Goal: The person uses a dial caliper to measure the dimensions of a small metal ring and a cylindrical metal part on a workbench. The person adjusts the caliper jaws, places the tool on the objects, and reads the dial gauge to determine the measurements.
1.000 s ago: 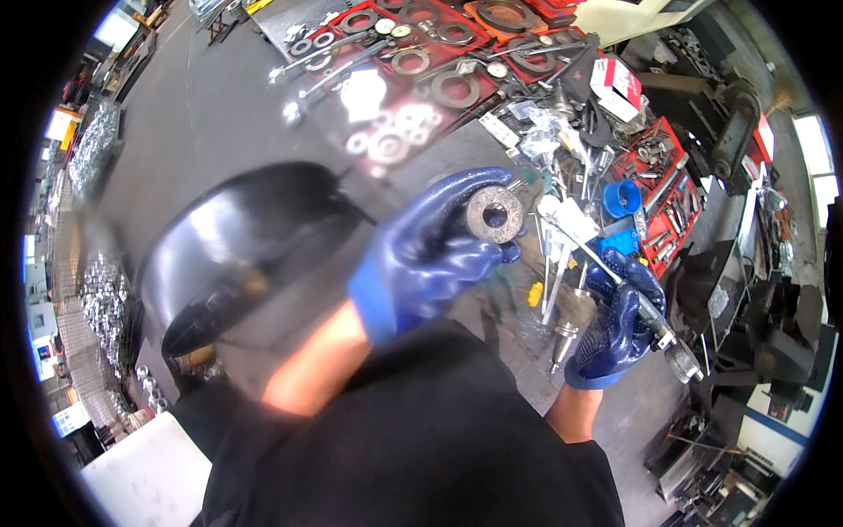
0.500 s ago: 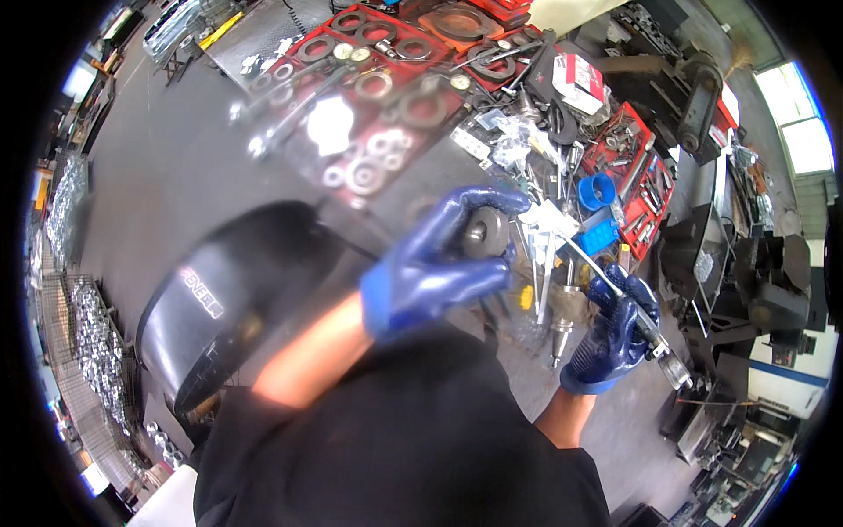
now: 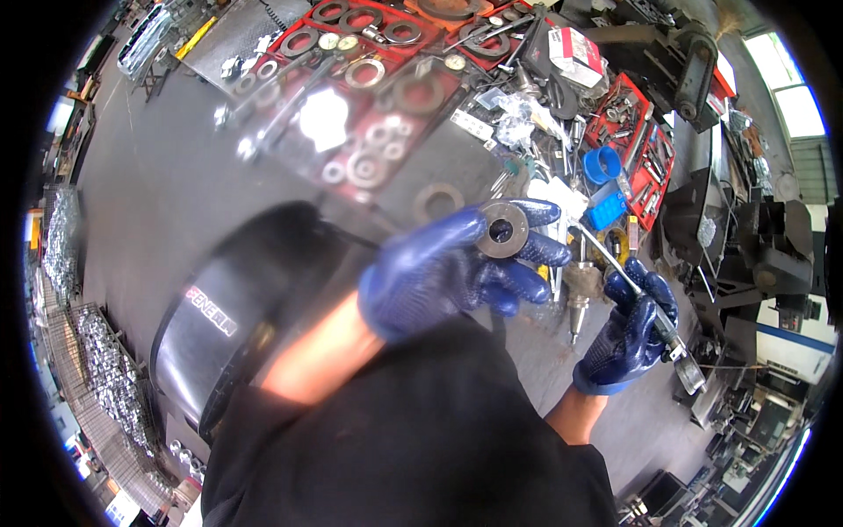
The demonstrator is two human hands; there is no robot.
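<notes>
My left hand (image 3: pixel 430 272), in a dark blue coated glove, grips a thick steel ring (image 3: pixel 518 230) between thumb and fingers. The ring's flat face and round hole show, and its other fingers spread out below it. Further right, my right hand (image 3: pixel 625 338), gloved alike, is closed around a dial bore gauge (image 3: pixel 669 335). The gauge's thin rod slants up and left toward the bench, and its round dial end lies below the hand, seen edge-on. Ring and rod tip are apart. Beneath the left hand, another flat ring (image 3: pixel 438 203) lies on the grey bench.
Red trays (image 3: pixel 399 31) hold several steel rings and dials at the back. Plastic bags (image 3: pixel 518 123), a blue round container (image 3: pixel 601 164), a blue box (image 3: pixel 606 207) and a metal tool holder (image 3: pixel 577 299) crowd the bench. A glossy black curved shell (image 3: pixel 228 307) is at the left.
The ring in my left hand has turned so its face and hole show, and moved slightly right and up. My right hand with the gauge has shifted a little right.
</notes>
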